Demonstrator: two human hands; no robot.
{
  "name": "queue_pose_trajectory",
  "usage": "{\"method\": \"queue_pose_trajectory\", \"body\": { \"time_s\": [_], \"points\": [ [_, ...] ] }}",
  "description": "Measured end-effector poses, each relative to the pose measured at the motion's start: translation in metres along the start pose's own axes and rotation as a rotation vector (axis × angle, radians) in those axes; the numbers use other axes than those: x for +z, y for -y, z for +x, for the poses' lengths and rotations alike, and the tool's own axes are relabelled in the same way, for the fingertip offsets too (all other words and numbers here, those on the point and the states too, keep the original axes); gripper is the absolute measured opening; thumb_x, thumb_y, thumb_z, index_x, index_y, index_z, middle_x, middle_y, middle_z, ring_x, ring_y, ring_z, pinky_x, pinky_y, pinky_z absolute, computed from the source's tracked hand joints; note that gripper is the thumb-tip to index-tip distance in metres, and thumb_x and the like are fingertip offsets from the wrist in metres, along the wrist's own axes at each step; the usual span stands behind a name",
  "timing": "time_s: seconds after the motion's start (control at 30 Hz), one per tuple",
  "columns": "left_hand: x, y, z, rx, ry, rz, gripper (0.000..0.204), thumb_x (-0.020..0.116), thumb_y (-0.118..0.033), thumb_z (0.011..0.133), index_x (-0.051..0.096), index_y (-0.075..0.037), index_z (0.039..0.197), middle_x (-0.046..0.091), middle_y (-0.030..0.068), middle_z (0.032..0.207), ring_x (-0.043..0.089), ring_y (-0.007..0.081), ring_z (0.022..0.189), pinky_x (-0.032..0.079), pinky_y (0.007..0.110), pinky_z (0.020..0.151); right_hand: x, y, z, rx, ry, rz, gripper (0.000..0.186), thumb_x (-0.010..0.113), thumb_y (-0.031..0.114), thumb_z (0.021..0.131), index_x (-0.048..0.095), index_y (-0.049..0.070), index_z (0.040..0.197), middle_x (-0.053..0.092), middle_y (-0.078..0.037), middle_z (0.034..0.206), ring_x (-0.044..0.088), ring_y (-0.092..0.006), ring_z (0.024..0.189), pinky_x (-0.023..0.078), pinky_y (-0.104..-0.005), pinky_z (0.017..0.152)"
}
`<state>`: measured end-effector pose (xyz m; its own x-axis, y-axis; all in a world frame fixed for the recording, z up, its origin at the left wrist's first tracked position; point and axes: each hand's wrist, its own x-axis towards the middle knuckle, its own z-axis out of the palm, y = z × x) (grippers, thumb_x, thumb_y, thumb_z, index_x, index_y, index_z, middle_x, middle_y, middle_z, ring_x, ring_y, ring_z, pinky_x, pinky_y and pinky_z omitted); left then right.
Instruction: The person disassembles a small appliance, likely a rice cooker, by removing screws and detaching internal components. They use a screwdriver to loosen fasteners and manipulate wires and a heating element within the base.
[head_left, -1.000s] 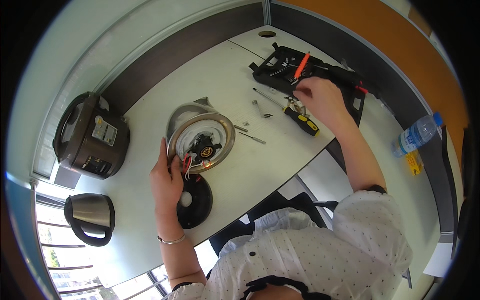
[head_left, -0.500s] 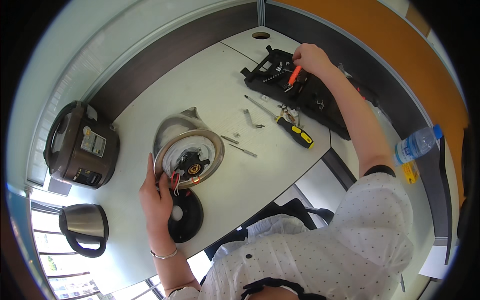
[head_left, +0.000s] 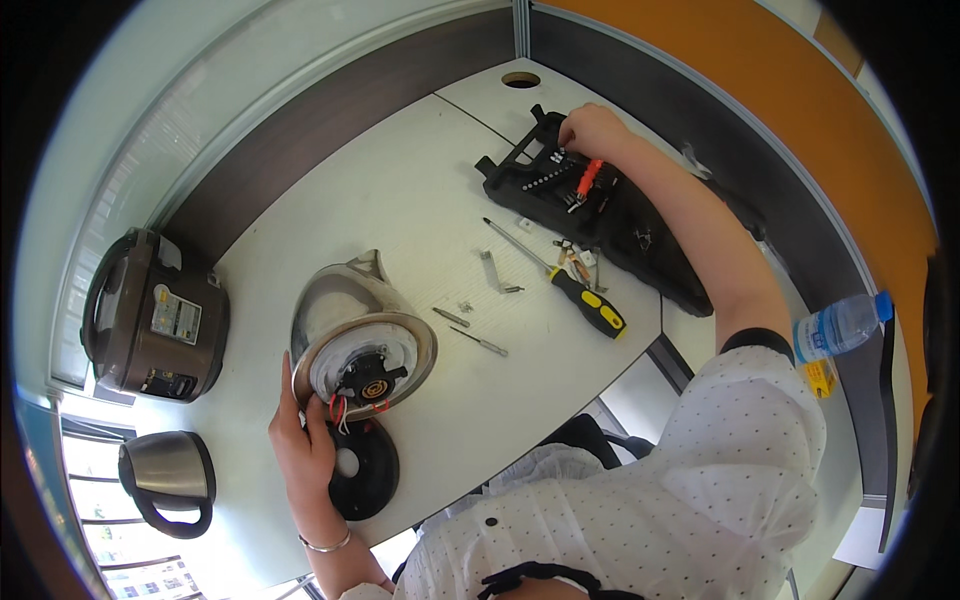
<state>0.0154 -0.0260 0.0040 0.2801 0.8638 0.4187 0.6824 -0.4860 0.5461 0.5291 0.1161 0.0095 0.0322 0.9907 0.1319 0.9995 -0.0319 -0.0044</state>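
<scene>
From above, the left hand (head_left: pixel 300 445) steadies an overturned steel kettle (head_left: pixel 355 335) on the white desk (head_left: pixel 400 190), fingers spread open against its rim, beside a black base disc (head_left: pixel 362 468). The right hand (head_left: pixel 592 130) reaches into a black tool case (head_left: pixel 640 230); its grip I cannot tell. A yellow-handled screwdriver (head_left: pixel 585 300) lies between.

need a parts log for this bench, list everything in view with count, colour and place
upturned kettle: 1, steel, base exposed, desk centre-left
round base plate: 1, black, near desk edge
tool case: 1, black, open, far right
screwdriver: 1, yellow-black handle, beside case
loose metal parts: several, silver, mid-desk
multicooker: 1, dark, far left
second kettle: 1, steel-black, lower left
water bottle: 1, clear, blue cap, right
left hand: steadying upturned kettle
right hand: fingers in tool case
</scene>
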Motion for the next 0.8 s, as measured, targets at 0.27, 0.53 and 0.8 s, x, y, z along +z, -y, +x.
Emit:
{"method": "queue_pose_trajectory", "body": {
  "time_s": [0.27, 0.53, 0.8],
  "points": [
    [0.001, -0.001, 0.002, -0.019, 0.015, -0.018, 0.054, 0.043, 0.001, 0.085, 0.040, 0.004, 0.139, 0.067, 0.0221, 0.091, 0.065, 0.0276, 0.074, 0.050, 0.031, 0.071, 0.015, -0.008, 0.014, -0.009, 0.031, -0.020, 0.017, 0.071, 0.014, 0.068, 0.076, 0.021, 0.083, 0.071, -0.006, 0.087, 0.067, -0.0250, 0.087, 0.053, -0.0364, 0.077],
    [0.000, -0.001, 0.001, -0.004, 0.036, -0.016, 0.056, 0.042, 0.001, 0.084, 0.038, 0.004, 0.140, 0.067, 0.0226, 0.093, 0.066, 0.0306, 0.077, 0.050, 0.033, 0.072, 0.009, -0.002, 0.014, 0.071, 0.116, 0.028, 0.017, 0.075, 0.020, 0.066, 0.076, 0.019, 0.083, 0.071, -0.006, 0.088, 0.067, -0.0254, 0.086, 0.053, -0.0370, 0.076],
    [-0.001, -0.006, 0.003, -0.028, 0.047, -0.002, 0.055, 0.042, 0.000, 0.085, 0.038, 0.004, 0.140, 0.067, 0.0218, 0.095, 0.066, 0.0298, 0.076, 0.050, 0.032, 0.072, 0.014, 0.014, 0.021, 0.086, 0.101, -0.113, 0.017, 0.074, 0.015, 0.067, 0.072, 0.009, 0.083, 0.070, -0.012, 0.088, 0.067, -0.0298, 0.089, 0.053, -0.0394, 0.078]
  ]
}}
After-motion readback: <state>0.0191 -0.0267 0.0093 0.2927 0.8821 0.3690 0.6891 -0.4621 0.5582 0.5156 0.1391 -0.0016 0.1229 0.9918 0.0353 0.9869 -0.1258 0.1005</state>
